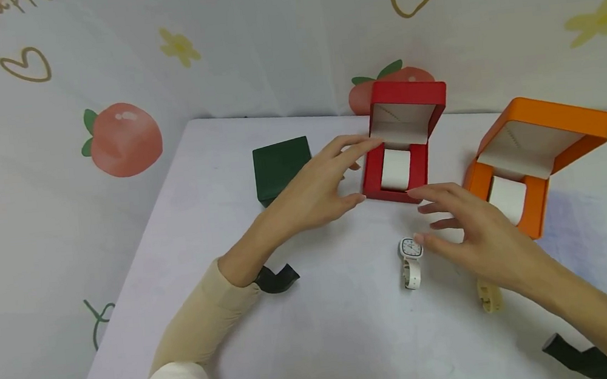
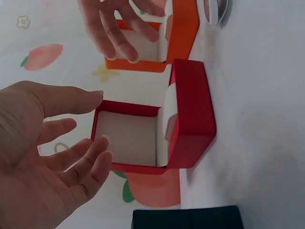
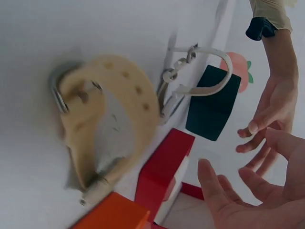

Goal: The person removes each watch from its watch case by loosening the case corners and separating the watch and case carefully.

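Observation:
A red watch box [image 1: 420,169] stands with its lid up and a white cushion [image 1: 395,169] inside. My left hand [image 1: 321,189] hovers at its left side, fingers spread and holding nothing; in the left wrist view the fingertips overlap the edge of the raised lid. Off the front right corner of that box is my right hand [image 1: 475,237], its fingers loosely bent around empty air. A white-strapped watch [image 1: 410,249] with a squarish face lies just left of the right thumb. Under the right wrist, partly hidden, lies a beige watch [image 3: 138,100].
To the right, an orange watch box [image 1: 565,114] is open with a white cushion [image 1: 509,199] in it. A closed dark green box [image 1: 281,168] stands behind the left forearm. The table [image 1: 344,326] meets a wall covering printed with fruit and hearts.

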{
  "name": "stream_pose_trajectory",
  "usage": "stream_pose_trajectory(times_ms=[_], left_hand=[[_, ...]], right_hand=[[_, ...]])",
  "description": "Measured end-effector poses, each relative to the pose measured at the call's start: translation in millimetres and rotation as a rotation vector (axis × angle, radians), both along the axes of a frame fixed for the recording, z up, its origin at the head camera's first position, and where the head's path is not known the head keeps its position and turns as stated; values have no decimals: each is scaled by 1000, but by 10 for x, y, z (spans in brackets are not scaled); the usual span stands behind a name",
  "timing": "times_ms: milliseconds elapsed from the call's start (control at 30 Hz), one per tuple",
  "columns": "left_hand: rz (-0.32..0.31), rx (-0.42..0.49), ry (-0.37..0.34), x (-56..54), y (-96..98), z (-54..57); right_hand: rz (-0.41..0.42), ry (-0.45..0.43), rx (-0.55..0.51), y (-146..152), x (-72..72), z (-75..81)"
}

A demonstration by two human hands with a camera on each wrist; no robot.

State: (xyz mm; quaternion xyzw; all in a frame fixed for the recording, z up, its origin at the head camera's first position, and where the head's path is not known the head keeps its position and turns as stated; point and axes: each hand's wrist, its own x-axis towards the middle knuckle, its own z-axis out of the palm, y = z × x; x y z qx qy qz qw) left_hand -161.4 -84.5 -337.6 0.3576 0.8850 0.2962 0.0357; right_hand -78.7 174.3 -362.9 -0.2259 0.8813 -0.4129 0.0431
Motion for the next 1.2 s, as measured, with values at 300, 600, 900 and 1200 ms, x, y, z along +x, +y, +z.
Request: stream_pose_trajectory(times_ms=[300, 600, 900, 1200], left_hand=[[58, -38, 101, 74, -253, 64], [77, 24, 133, 93, -487, 62], [133, 72, 182, 115, -712, 40], [210, 69, 154, 133, -958, -22]], right_hand=[[41, 62, 130, -95, -178, 195], [75, 131, 178, -181, -346, 308], [157, 152, 117, -337, -646, 287], [187, 152, 167, -486, -941, 218]])
